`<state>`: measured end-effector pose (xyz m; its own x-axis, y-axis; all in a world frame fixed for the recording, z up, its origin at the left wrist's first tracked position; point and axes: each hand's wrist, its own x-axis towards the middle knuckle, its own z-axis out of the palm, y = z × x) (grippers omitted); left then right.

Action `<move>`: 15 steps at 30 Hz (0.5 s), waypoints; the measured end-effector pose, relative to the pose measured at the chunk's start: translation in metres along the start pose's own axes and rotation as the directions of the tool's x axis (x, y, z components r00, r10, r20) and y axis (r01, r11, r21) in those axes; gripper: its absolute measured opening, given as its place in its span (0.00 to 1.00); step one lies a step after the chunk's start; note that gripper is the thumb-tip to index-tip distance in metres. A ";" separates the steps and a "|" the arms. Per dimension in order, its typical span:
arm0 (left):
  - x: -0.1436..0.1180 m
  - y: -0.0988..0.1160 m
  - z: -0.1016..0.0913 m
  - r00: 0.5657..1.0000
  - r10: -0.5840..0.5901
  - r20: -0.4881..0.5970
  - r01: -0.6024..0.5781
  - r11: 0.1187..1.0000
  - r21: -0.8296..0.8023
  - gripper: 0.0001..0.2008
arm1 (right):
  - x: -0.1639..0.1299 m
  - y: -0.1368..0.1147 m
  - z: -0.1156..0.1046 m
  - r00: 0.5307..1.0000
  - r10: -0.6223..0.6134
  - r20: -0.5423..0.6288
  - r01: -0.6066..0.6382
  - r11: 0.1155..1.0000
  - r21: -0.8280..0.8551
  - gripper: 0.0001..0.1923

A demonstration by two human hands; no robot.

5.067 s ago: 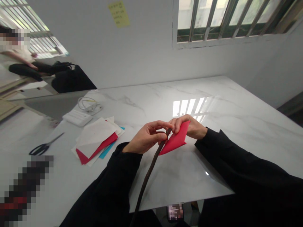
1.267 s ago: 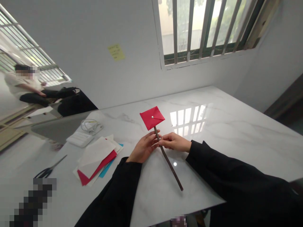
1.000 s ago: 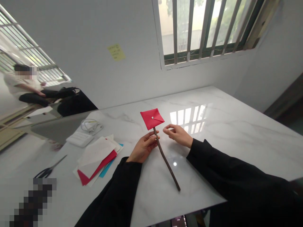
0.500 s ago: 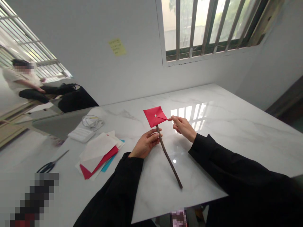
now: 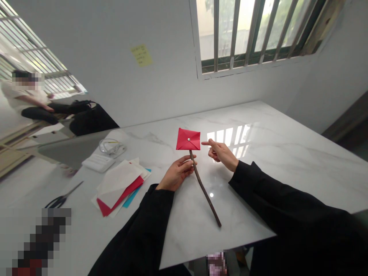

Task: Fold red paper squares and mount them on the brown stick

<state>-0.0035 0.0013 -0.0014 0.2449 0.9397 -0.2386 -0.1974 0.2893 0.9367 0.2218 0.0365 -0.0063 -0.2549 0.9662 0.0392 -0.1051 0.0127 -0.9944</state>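
Two hands are raised over the white marble desk's near edge: a folded red paper pinwheel [image 5: 188, 139], pinned to a thin brown stick [image 5: 204, 188], is gripped upright by the left hand [image 5: 176, 174], while the empty right hand [image 5: 221, 154] is held open, forefinger beside its corner, as if for spinning.

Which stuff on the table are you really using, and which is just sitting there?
In use:
- red paper pinwheel, pinned to the stick
- left hand, holding the stick
- right hand, finger pointing by the pinwheel

Just lying about:
- paper stack
- scissors
- white cable
- white box
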 end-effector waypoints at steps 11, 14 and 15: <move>0.004 -0.002 -0.005 0.999 -0.023 0.040 0.022 0.999 0.028 0.24 | 0.005 0.000 -0.007 0.961 -0.206 -0.184 0.158 0.957 -0.241 0.35; 0.005 -0.002 -0.006 0.997 -0.024 0.070 0.021 0.999 0.044 0.23 | 0.005 -0.004 -0.019 0.906 -0.362 -0.220 0.189 0.809 -0.556 0.35; 0.005 -0.001 -0.006 0.997 -0.021 0.075 0.018 0.999 0.046 0.22 | 0.006 -0.005 -0.023 0.899 -0.382 -0.216 0.177 0.765 -0.619 0.36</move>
<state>-0.0075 0.0065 -0.0052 0.3191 0.9172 -0.2387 -0.1488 0.2973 0.9431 0.2426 0.0478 -0.0032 0.0184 0.9189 0.3940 0.4695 0.3400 -0.8148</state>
